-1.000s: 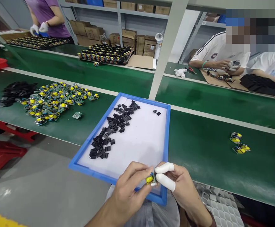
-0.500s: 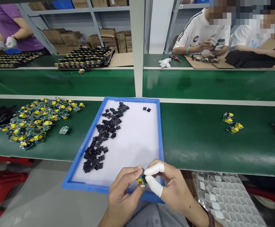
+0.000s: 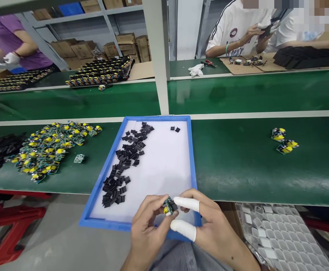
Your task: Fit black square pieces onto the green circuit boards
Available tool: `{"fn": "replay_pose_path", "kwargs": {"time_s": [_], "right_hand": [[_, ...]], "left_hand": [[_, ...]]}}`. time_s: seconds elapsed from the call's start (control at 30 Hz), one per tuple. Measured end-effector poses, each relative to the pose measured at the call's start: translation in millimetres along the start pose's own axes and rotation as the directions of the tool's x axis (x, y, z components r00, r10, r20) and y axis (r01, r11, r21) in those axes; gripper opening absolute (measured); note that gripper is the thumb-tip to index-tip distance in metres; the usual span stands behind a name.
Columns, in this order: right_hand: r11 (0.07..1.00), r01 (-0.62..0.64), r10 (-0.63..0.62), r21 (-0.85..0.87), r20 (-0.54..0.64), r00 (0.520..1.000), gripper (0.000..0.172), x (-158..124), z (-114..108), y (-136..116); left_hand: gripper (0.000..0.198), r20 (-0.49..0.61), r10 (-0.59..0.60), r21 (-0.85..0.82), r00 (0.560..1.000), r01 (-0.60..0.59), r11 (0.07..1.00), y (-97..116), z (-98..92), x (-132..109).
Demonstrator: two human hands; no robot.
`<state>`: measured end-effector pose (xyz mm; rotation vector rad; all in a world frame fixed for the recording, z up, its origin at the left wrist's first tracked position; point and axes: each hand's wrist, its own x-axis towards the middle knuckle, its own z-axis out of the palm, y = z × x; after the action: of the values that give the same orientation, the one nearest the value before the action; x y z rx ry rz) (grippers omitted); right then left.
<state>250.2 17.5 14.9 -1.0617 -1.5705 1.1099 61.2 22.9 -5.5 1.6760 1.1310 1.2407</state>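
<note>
My left hand (image 3: 150, 218) pinches a small green circuit board (image 3: 168, 206) with a yellow component between thumb and fingers, over the near edge of the blue-rimmed tray (image 3: 193, 169). A black piece (image 3: 174, 205) shows at the board's right side; whether it is fixed there I cannot tell. Close by on the right, my right hand (image 3: 212, 226) wears white finger covers on thumb and index finger, which are spread apart beside the board. Many small black pieces (image 3: 130, 150) lie along the tray's left side, and two more black pieces (image 3: 175, 129) near its far right corner.
To the left is a heap of circuit boards (image 3: 48, 146) beside black material (image 3: 4, 148). Several boards (image 3: 285, 145) lie on the green bench at right. A post (image 3: 155, 56) stands behind the tray. White plastic trays (image 3: 283, 233) sit below right. Co-workers work across the bench.
My right thumb and index finger have parted from the board, and a black piece now shows at its side. My left hand still holds the board. The head view has shifted slightly.
</note>
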Motion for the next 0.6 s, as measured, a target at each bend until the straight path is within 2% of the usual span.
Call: {"fn": "replay_pose_path", "kwargs": {"time_s": [0.07,0.17,0.23,0.43,0.6], "right_hand": [[1.000,0.007,-0.007,-0.029,-0.020,1.000,0.042,-1.6,4.9,2.2],[0.996,0.084,-0.085,-0.013,-0.109,0.990,0.037,0.5,14.8,6.4],[0.993,0.114,-0.113,0.005,-0.125,0.986,0.034,3.2,19.6,9.1],[0.998,0.069,-0.067,0.011,-0.126,0.990,0.025,3.8,22.4,9.1],[0.993,0.113,-0.115,-0.018,-0.164,0.980,0.023,1.4,22.1,9.0]], "left_hand": [[0.050,-0.023,0.041,0.050,0.999,-0.040,0.998,0.3,3.2,-0.2],[0.050,-0.055,0.154,0.151,0.986,-0.145,0.978,0.2,7.6,0.1],[0.049,-0.075,0.203,0.201,0.976,-0.185,0.962,0.8,9.2,0.7],[0.050,-0.125,0.281,0.338,0.951,-0.226,0.914,5.0,11.0,-0.9],[0.051,-0.121,0.360,0.395,0.925,-0.288,0.872,5.5,13.3,-1.9]]}}
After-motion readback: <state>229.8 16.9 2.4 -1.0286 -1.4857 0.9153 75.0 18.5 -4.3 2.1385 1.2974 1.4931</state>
